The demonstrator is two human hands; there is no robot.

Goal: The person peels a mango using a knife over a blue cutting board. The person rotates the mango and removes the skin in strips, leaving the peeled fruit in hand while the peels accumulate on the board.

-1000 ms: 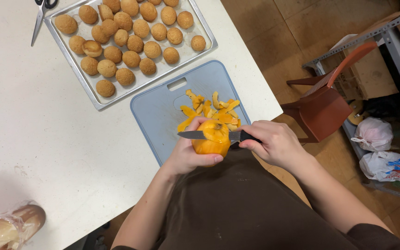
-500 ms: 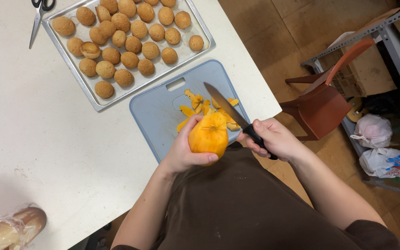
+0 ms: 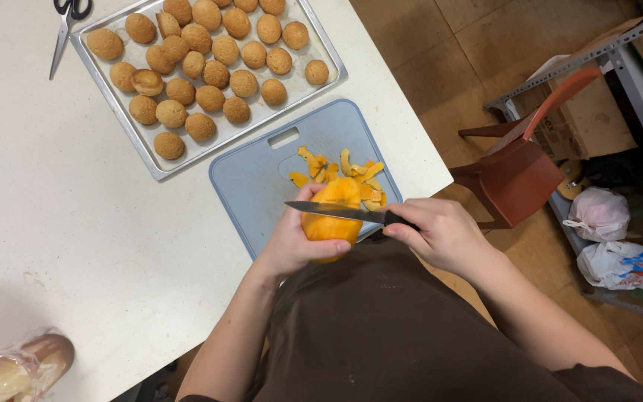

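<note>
Head view: my left hand [image 3: 292,242] cups the orange fruit [image 3: 330,217] (peel scraps behind); right hand [image 3: 440,234] grips the knife [image 3: 336,212] across it

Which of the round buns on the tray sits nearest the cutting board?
The lone bun at the tray's right edge, set apart from the rows, lies closest to the blue cutting board.

Half a second ago I see the knife [image 3: 340,212] tilted up and away, its blade slanting over the cutting board [image 3: 254,175] clear of the orange fruit [image 3: 330,219]. Now my right hand [image 3: 440,234] has swung it back down so the blade lies level across the fruit's upper part, tip pointing left past my left hand [image 3: 295,246], much as a second ago. The fruit sits slightly lower, nearer my body.
</note>
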